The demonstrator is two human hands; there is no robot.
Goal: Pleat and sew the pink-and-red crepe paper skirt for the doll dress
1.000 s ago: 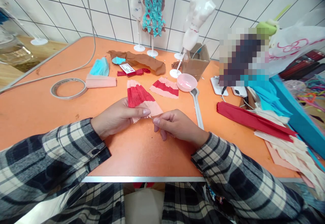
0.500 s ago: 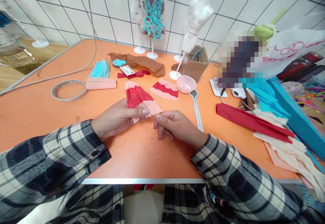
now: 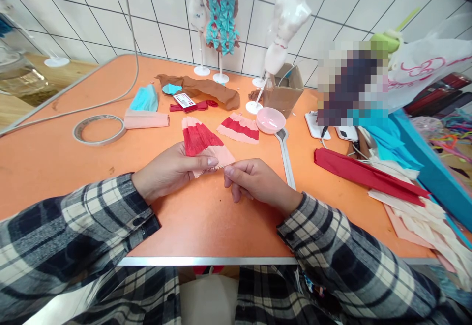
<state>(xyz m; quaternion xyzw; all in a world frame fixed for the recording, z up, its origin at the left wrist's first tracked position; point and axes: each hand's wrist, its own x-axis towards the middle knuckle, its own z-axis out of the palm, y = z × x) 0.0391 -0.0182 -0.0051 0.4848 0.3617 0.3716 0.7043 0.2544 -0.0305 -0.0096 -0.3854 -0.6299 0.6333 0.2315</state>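
My left hand (image 3: 167,170) pinches a gathered piece of pink and red crepe paper (image 3: 202,139) between thumb and fingers, holding it above the table. Its red band runs across the middle, and the lower pink edge looks frilled. Close by that edge, my right hand (image 3: 258,181) is closed in a pinch. Whatever lies between its fingertips is too small to make out. A second striped crepe paper piece (image 3: 239,128) lies flat just beyond my hands, beside a small pink bowl (image 3: 271,120).
White dress-form stands (image 3: 254,106) and a cardboard box (image 3: 284,89) line the tiled wall. A tape roll (image 3: 78,133) and a folded pink strip (image 3: 147,120) lie left. Right are a grey spoon-shaped tool (image 3: 286,160), red crepe paper (image 3: 365,175) and phones (image 3: 346,133).
My right hand has shifted very slightly up and right at the paper's edge; the thin light thing seen at its fingertips before no longer shows. My left hand keeps its hold.
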